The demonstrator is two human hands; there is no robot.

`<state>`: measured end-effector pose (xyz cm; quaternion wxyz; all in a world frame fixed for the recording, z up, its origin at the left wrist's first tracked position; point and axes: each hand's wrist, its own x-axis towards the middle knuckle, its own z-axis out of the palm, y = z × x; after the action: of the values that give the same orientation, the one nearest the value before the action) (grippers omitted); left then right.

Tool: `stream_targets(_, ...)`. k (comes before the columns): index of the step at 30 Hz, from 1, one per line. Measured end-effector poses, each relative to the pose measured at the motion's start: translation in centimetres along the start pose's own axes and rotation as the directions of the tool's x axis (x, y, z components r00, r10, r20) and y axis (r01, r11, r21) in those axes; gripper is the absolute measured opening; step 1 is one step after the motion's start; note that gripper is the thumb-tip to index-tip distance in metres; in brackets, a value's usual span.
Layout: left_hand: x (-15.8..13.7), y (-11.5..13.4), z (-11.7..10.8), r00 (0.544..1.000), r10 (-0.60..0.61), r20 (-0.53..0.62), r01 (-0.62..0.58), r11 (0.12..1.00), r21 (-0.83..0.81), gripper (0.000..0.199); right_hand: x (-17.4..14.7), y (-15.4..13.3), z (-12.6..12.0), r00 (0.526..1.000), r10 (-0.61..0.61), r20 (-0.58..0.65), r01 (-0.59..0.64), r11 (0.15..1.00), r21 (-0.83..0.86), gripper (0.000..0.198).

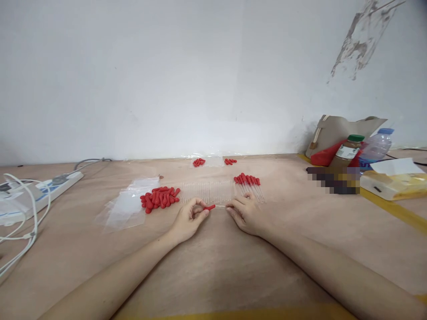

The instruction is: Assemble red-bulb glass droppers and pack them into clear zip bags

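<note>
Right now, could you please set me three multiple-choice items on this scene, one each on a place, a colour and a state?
1. Where does the pile of loose bulbs lie?
A. beside the left hand
B. beside the water bottle
C. on the power strip

2. What colour is the bulb between the hands?
A. blue
B. red
C. green

3. How does the right hand stand?
A. flat and free
B. raised off the table
C. pinching the clear tube

Key: 1 A, the pile sits just left of that hand; 2 B, it matches the red pile; 3 C, its fingertips close on the tube's end.
</note>
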<state>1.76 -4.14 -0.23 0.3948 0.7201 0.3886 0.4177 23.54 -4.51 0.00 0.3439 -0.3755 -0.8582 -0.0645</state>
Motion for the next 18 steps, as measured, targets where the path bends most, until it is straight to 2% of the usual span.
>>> stream_targets(3,0.0,-0.2,0.0,1.000,0.019,-0.020,-0.018,0.999,0.047,0.021,0.0,-0.1,0.0,1.000,0.013,-0.015,-0.013,1.000,0.013,0.021)
stream_targets(8,-0.1,0.2,-0.1,0.999,0.049,0.017,-0.051,0.990,0.128,0.033,0.1,-0.4,-0.1,0.999,0.034,-0.004,-0.034,0.999,0.024,0.020)
stream_targets(12,-0.2,0.9,-0.1,0.986,0.158,0.051,-0.166,0.947,0.276,0.025,0.1,-0.6,-0.2,1.000,0.023,0.020,-0.025,0.997,0.079,0.017)
stream_targets(18,-0.4,1.5,0.0,0.969,0.226,0.099,-0.246,0.920,0.305,0.019,0.2,-0.4,-0.2,0.999,-0.028,0.029,0.025,0.993,0.113,0.020)
